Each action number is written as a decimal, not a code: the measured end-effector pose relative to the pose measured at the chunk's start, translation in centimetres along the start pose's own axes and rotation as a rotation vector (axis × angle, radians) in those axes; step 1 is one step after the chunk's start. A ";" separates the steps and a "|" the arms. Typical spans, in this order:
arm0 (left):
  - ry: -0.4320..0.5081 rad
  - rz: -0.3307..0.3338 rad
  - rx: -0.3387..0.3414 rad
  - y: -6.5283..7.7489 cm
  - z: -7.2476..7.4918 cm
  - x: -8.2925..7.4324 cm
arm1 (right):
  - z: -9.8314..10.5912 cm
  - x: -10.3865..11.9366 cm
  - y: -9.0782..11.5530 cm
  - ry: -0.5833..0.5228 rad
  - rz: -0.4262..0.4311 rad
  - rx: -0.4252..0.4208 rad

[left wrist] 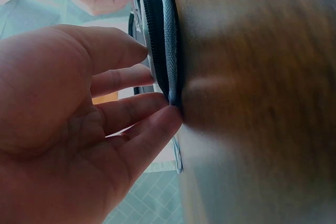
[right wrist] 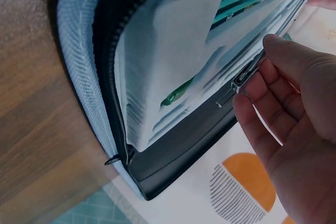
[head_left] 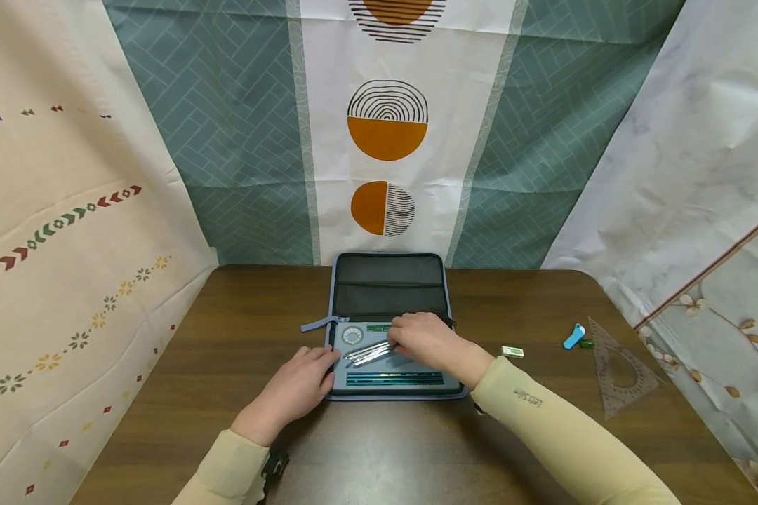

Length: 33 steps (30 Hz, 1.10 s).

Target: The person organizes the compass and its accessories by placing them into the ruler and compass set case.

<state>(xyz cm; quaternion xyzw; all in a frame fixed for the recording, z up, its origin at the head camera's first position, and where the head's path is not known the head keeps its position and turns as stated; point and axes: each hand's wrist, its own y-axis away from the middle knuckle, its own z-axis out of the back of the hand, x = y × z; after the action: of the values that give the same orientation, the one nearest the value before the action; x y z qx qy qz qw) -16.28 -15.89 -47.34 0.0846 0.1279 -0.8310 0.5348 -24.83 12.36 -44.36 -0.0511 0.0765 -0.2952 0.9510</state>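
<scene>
An open zip case (head_left: 388,398) lies on the table with its dark lid raised at the back. Set into it is a pale grey slotted tray (head_left: 341,382). My right hand (head_left: 426,340) pinches a few slender silver metal drawing tools (head_left: 369,353) by their right ends, low over the tray; in the right wrist view thumb and fingertips close on a squarish metal end (right wrist: 242,77). My left hand (head_left: 303,382) rests at the case's left edge, fingertips touching the zip border (left wrist: 169,35). Dark green pencils (head_left: 394,379) and a round white piece (head_left: 352,335) sit in the tray.
Right of the case lies a small green-and-white eraser (head_left: 512,352). Farther right on the table (head_left: 530,421) are a blue tool (head_left: 573,337), a small dark green piece (head_left: 585,344) and a clear set square (head_left: 622,372). A blue zip pull (head_left: 316,325) sticks out left.
</scene>
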 end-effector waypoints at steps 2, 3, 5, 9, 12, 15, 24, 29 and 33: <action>0.000 -0.002 -0.004 0.0 0.0 0.0 | -0.1 0.1 -0.2 0.002 -0.003 0.009; -0.001 -0.003 -0.006 0.0 0.0 0.0 | -0.2 0.1 -0.2 0.003 -0.005 0.013; -0.002 -0.003 -0.006 0.0 0.0 0.0 | -0.3 0.2 -0.3 0.006 -0.010 0.022; -0.002 0.000 -0.002 0.1 0.1 -0.1 | -0.4 0.3 -0.6 0.012 -0.018 0.039; 0.000 0.004 0.001 0.1 0.1 -0.1 | -0.4 0.4 -0.7 0.014 -0.021 0.047; -0.006 -0.007 -0.009 0.1 0.1 -0.1 | -0.5 0.3 -0.8 0.007 -0.024 0.052; -0.013 -0.031 -0.032 0.2 0.1 -0.2 | -0.7 0.1 -1.1 -0.020 -0.014 0.055; -0.012 -0.028 -0.031 0.2 0.2 -0.1 | -0.8 -0.1 -1.1 -0.051 0.000 0.032; -0.011 -0.026 -0.028 0.2 0.2 -0.1 | -0.8 -0.4 -1.1 -0.092 0.005 0.027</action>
<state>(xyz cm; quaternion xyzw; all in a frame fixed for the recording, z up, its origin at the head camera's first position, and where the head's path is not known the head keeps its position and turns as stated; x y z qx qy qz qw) -16.07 -15.91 -47.19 0.0711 0.1376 -0.8365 0.5256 -25.87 11.64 -44.95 -0.0514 0.0286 -0.2913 0.9548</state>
